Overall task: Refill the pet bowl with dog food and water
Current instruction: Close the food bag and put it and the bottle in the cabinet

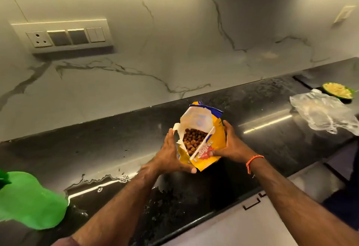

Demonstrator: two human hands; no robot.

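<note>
A yellow and blue dog food bag (212,140) stands open on the black countertop (116,140), with brown kibble (194,139) showing inside its white-lined mouth. My left hand (171,154) grips the bag's left side and lower edge. On the bag's right side, my right hand (232,144) holds it with the thumb on the front label. An orange thread band circles my right wrist. No pet bowl is in view.
A green object (29,199) lies at the left edge of the counter. Crumpled clear plastic (324,113) and a green dish (338,90) sit at the far right. Water is pooled near the counter's front. A marble wall with a socket panel (64,36) stands behind.
</note>
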